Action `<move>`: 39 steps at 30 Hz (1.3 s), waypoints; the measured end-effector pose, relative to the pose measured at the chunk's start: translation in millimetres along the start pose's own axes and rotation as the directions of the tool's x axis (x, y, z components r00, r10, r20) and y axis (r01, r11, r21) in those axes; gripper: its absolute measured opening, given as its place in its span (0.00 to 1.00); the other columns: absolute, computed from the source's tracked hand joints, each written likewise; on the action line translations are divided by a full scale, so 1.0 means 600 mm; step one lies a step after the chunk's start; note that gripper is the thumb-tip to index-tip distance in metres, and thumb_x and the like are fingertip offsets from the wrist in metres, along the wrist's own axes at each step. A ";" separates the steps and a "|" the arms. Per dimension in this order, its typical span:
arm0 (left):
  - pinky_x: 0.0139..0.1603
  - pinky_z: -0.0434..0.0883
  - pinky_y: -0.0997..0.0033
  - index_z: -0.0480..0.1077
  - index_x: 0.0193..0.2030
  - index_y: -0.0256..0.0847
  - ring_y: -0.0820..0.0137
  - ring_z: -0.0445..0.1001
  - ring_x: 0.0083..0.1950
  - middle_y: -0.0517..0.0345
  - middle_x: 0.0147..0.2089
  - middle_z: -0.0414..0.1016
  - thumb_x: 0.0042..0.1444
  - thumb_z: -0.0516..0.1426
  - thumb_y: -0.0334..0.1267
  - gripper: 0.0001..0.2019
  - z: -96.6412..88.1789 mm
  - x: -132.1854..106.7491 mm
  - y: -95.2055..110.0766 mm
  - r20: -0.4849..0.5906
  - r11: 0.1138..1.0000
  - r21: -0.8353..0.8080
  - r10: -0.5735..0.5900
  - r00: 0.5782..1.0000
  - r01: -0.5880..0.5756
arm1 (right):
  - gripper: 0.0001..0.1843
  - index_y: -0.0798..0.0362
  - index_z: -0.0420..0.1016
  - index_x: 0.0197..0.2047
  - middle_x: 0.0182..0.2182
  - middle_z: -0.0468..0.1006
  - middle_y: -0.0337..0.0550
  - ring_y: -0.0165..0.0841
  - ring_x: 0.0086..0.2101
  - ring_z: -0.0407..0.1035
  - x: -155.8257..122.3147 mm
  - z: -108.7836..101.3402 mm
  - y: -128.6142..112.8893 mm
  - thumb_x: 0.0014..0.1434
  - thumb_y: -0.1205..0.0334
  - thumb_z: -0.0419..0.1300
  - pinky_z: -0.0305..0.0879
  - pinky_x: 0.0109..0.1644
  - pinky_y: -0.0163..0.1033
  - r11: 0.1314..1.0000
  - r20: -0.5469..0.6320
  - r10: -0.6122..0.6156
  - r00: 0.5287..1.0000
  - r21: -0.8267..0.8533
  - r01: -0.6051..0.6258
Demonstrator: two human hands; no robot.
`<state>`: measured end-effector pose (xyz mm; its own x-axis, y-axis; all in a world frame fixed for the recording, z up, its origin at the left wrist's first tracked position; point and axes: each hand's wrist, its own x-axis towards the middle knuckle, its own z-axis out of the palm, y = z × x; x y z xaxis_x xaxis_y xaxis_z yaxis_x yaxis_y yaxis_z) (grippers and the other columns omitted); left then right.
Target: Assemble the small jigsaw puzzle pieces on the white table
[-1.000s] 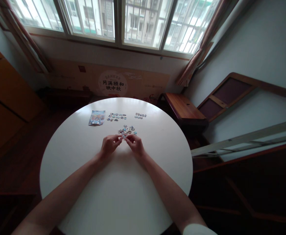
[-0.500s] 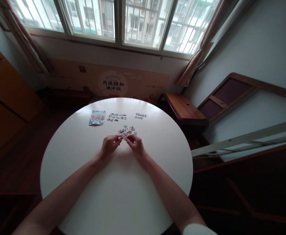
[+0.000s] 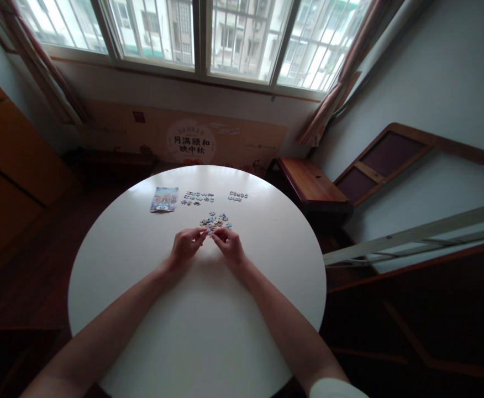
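My left hand (image 3: 187, 243) and my right hand (image 3: 228, 243) meet near the middle of the white round table (image 3: 209, 320). Both pinch with thumb and fingertips at a small puzzle piece (image 3: 210, 232) between them; its outline is partly covered by the fingers. Just beyond the fingertips lies a loose heap of jigsaw pieces (image 3: 217, 220). Farther back, several puzzle pieces are laid out in rows (image 3: 199, 197) on the left, and a smaller group of pieces (image 3: 237, 196) sits to the right. A colourful picture sheet or packet (image 3: 164, 199) lies left of the rows.
A wooden bench or low table (image 3: 312, 179) stands beyond the table's right side. Barred windows (image 3: 242, 47) and a printed panel (image 3: 242, 135) are ahead. An orange-brown cabinet (image 3: 14, 166) is at the left.
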<state>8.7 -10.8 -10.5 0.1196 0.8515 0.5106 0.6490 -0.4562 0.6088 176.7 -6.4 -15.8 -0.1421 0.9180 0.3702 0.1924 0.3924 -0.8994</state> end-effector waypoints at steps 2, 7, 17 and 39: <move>0.30 0.66 0.76 0.76 0.40 0.39 0.74 0.71 0.23 0.61 0.20 0.74 0.58 0.55 0.42 0.12 0.000 0.000 0.000 0.008 1.000 -0.006 0.001 1.000 -0.001 | 0.10 0.55 0.73 0.31 0.23 0.72 0.39 0.26 0.22 0.61 0.000 0.000 -0.001 0.54 0.56 0.60 0.59 0.27 0.32 1.000 0.001 0.004 1.000 0.000 -0.004; 0.30 0.66 0.76 0.77 0.39 0.39 0.74 0.70 0.23 0.59 0.22 0.75 0.58 0.55 0.42 0.12 -0.002 0.000 0.002 0.002 1.000 0.015 0.006 1.000 -0.006 | 0.12 0.55 0.74 0.32 0.23 0.73 0.40 0.27 0.23 0.61 -0.002 0.000 -0.001 0.54 0.53 0.59 0.60 0.27 0.33 0.999 0.010 0.027 1.000 -0.018 -0.027; 0.30 0.65 0.75 0.77 0.38 0.39 0.74 0.70 0.24 0.59 0.22 0.74 0.57 0.55 0.42 0.11 -0.002 0.000 0.001 -0.010 0.999 0.047 0.023 1.000 -0.022 | 0.13 0.54 0.74 0.31 0.24 0.73 0.40 0.27 0.23 0.61 -0.001 -0.001 -0.002 0.54 0.53 0.59 0.60 0.27 0.33 0.999 0.019 0.022 1.000 -0.029 -0.021; 0.31 0.67 0.75 0.76 0.36 0.39 0.74 0.71 0.24 0.60 0.23 0.74 0.56 0.56 0.40 0.09 -0.003 -0.001 0.004 -0.039 0.999 0.014 0.032 0.999 -0.031 | 0.13 0.54 0.74 0.32 0.24 0.73 0.40 0.27 0.22 0.61 -0.003 0.000 -0.002 0.55 0.53 0.58 0.59 0.27 0.33 0.999 0.030 0.022 0.999 -0.043 -0.021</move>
<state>8.9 -12.9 -8.1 0.1110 0.8257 0.5530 0.6556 -0.4791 0.5837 176.5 -8.3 -15.4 -0.1667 0.9245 0.3428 0.2369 0.3750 -0.8963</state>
